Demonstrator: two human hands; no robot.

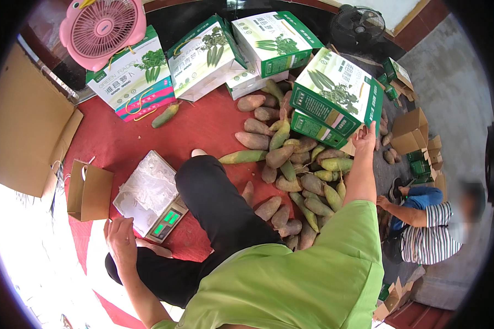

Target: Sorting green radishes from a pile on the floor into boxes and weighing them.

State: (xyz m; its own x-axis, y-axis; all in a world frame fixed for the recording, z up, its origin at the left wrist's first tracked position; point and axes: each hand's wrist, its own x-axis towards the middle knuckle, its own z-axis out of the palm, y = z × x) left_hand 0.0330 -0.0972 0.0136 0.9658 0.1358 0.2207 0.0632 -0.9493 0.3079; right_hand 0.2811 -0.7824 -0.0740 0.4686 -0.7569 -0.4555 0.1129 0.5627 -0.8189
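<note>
Two boxes are stacked beside the radishes (280, 157). The upper box (330, 81) is met at its near corner by the right hand (363, 138); whether it is gripped cannot be told. The left hand (121, 239), loosely curled near the scale (167, 221), appears unladen. Firm support from both sides is advised, the lower box (314, 128) being left undisturbed.

Printed in pale Latin capitals and dark Chinese characters on white-faced cartons (206, 60) along the far edge of the red mat (197, 126). Lettered in white on the right-hand carton's green side (319, 107). Lit illegibly on the scale's green display (171, 217), leftward.
</note>
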